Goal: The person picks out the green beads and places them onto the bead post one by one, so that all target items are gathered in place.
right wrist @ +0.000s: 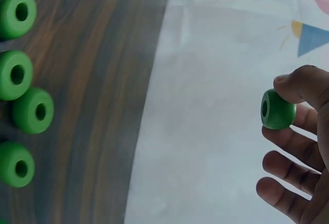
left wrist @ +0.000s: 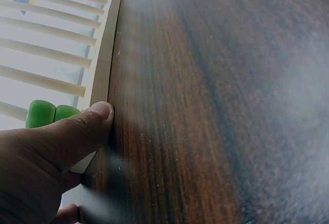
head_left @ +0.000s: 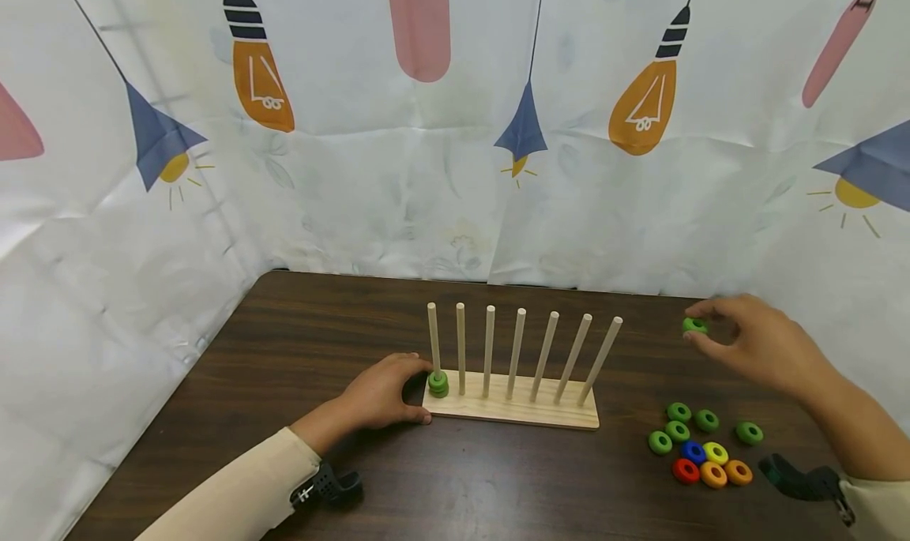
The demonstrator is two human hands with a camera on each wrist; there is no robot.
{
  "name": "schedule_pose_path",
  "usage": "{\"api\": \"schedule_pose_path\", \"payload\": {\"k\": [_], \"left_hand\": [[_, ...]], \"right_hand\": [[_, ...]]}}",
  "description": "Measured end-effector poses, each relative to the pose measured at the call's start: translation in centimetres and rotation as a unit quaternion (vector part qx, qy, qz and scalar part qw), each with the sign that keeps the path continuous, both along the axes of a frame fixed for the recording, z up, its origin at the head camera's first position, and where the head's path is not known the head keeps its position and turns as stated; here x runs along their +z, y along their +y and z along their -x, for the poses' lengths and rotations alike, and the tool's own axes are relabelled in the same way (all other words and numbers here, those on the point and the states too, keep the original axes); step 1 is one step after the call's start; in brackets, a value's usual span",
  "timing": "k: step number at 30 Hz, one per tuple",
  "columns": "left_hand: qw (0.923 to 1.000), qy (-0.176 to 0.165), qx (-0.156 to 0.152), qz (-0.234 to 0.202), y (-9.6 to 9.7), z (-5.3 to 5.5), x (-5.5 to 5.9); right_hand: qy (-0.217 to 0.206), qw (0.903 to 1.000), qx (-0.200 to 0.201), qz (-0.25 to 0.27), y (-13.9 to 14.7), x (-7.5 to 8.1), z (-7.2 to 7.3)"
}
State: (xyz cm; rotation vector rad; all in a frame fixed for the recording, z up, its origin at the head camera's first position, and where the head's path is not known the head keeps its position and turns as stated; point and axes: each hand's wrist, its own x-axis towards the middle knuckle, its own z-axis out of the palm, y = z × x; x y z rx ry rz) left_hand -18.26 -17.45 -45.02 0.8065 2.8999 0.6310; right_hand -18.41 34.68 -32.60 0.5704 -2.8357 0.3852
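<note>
A wooden peg board (head_left: 512,415) with several upright pegs stands on the table. Two green rings (head_left: 438,384) are stacked on its leftmost peg. My left hand (head_left: 380,391) grips the board's left end, and in the left wrist view the thumb (left wrist: 92,118) presses its front edge beside the green rings (left wrist: 41,113). Off to the right, my right hand (head_left: 764,343) pinches a green ring (head_left: 695,325) above the table. The right wrist view shows that ring (right wrist: 279,110) between thumb and fingers, its hole facing left.
Right of the board lie loose rings: several green ones (head_left: 678,431), a blue one (head_left: 693,452), a yellow one (head_left: 716,453), a red one (head_left: 686,471) and two orange ones (head_left: 714,475). A printed cloth (head_left: 398,209) hangs behind the dark wooden table (head_left: 320,312).
</note>
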Motion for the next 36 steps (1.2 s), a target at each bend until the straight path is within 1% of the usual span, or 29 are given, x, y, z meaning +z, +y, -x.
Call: {"api": "schedule_pose_path", "payload": {"k": [14, 21, 28, 36], "left_hand": [[1.0, -0.005, 0.002, 0.004, 0.1, 0.0, 0.2], [1.0, -0.006, 0.002, 0.004, 0.1, 0.0, 0.2], [1.0, -0.006, 0.001, 0.002, 0.1, 0.0, 0.1], [1.0, -0.003, -0.001, -0.002, 0.1, 0.0, 0.1]], "right_hand": [[0.042, 0.9983, 0.04, -0.003, -2.3, 2.3, 0.1], [0.05, 0.9971, 0.057, -0.006, -3.6, 3.4, -0.2], [0.07, 0.9948, 0.073, -0.008, -4.5, 4.1, -0.4], [0.08, 0.9927, 0.089, -0.012, -5.8, 4.9, -0.6]]}}
